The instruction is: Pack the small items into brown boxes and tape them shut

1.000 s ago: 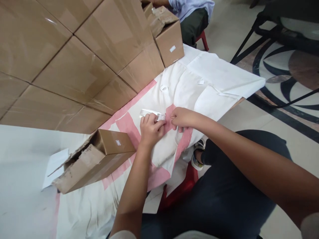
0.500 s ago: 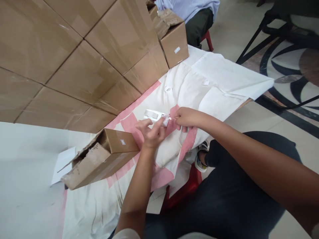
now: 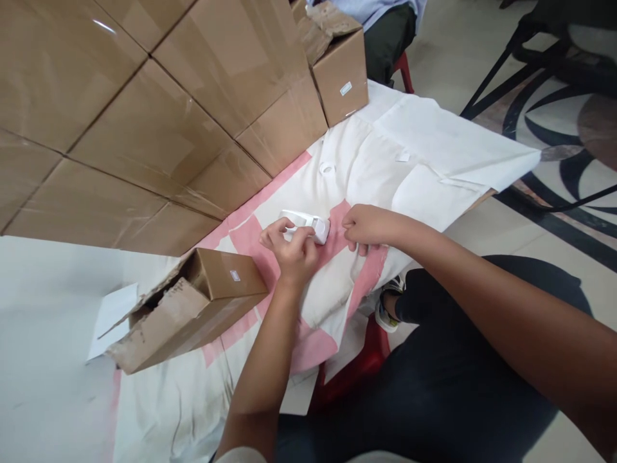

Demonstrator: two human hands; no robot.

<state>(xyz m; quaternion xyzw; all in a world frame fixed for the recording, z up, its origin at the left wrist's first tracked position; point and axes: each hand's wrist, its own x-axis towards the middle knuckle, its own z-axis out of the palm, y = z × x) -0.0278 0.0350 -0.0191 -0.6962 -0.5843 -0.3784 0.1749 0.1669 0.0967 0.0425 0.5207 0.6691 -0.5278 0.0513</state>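
Observation:
A small white tape dispenser (image 3: 318,226) lies on the cloth in front of me, partly covered by my left hand (image 3: 293,252). That hand's bent fingers and thumb rest about its near side. Just to the right is my right hand (image 3: 362,226), held closed, with thumb and forefinger pinched together. Anything between those fingertips is too small to make out. A little beyond the dispenser, a white ring (image 3: 327,169) lies on the cloth.
Stacked taped cartons (image 3: 159,128) line the far left. One torn-open carton (image 3: 236,276) stands near my left arm, another (image 3: 341,80) at the far end. A seated person (image 3: 390,42) is beyond it. The white cloth (image 3: 434,141) covers the table; a red stool (image 3: 369,354) stands below.
My left fingers have curled further over the dispenser, and its thumb has shifted. The shiny clear strip between the hands no longer shows. My right hand stays closed, barely moved.

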